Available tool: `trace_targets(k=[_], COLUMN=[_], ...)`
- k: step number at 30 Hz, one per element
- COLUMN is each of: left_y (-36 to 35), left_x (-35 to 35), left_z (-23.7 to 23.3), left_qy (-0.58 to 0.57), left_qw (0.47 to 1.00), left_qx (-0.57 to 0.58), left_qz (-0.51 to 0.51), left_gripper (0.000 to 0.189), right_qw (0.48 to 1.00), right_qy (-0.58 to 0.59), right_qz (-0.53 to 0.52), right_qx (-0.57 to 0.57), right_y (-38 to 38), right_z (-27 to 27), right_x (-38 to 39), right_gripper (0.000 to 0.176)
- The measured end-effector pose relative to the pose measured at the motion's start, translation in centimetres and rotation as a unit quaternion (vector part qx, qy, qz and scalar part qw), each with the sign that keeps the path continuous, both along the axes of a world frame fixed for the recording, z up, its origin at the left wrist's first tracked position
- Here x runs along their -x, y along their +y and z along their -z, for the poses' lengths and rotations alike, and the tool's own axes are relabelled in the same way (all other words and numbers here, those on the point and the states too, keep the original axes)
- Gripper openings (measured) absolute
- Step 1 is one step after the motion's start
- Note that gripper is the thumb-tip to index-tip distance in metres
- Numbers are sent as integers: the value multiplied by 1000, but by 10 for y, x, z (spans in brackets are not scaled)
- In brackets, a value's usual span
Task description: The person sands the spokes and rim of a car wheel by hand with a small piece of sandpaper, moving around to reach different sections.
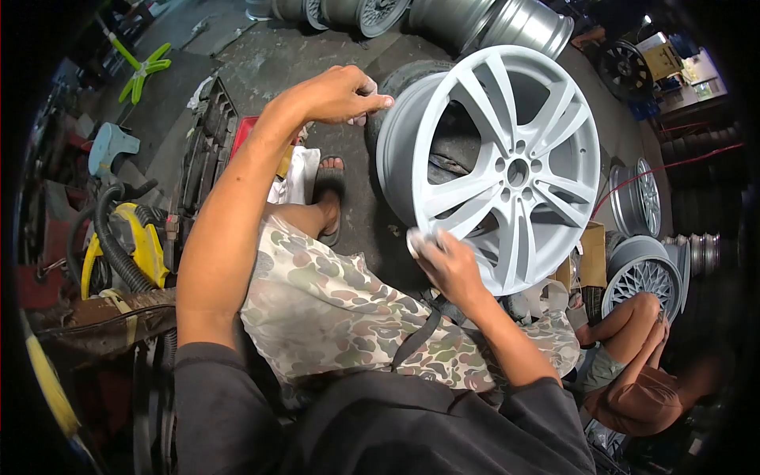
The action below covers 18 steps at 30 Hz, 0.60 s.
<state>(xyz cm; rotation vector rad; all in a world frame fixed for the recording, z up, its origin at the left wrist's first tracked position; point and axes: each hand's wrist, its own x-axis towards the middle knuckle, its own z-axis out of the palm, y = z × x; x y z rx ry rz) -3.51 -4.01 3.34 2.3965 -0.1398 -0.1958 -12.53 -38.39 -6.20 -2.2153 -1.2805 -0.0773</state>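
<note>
A large light-grey spoked wheel rim (pixel 518 172) stands tilted in front of me, with a dark tyre (pixel 412 75) partly visible behind it. At the rim's upper left edge is my left hand (pixel 346 95), its thumb stretched toward the barrel and its other fingers curled; whether they hold anything is hidden. My right hand (pixel 447 265) is at the lower left edge of the rim, fingers closed on a small whitish pad (pixel 413 242), blurred by motion. Camouflage cloth covers my lap (pixel 340 309).
More rims lie at the top (pixel 526 28) and right (pixel 643 277). Another person (pixel 633 380) crouches at the lower right. On the left are a yellow machine with a hose (pixel 142 245), a blue stool (pixel 113 149) and a green star-shaped base (pixel 142 70). A cardboard box (pixel 592 253) stands behind the rim.
</note>
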Motion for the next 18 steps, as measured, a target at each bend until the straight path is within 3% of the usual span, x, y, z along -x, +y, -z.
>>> trace_targets(k=[3,6,7,8,10,14,18], left_y=[-3,-16,-24,-33,-58,-117,-162], left_x=[1,1,1,2,5,13,14], left_z=[-2,-3,-5,-7,-11,-16,9], left_qy=[16,37,37,39,13,0,15], left_qw=[1000,999,999,999,998,993,981], left_qx=[-23,-23,-17,-11,18,-52,18], left_qz=[-2,9,17,25,54,108,195], left_gripper=[55,54,51,49,45,35,35], right_qw=[999,992,983,967,860,792,765], right_qy=[32,102,112,122,346,434,472], right_qz=[-7,77,144,210,311,288,266], right_qx=[-4,20,-27,-75,-208,-318,-348], right_y=[-73,-104,-102,-100,-96,-106,-102], right_z=[18,14,7,4,8,26,19], right_x=[15,15,7,0,-9,-26,-27], right_gripper=[35,29,22,16,12,22,24])
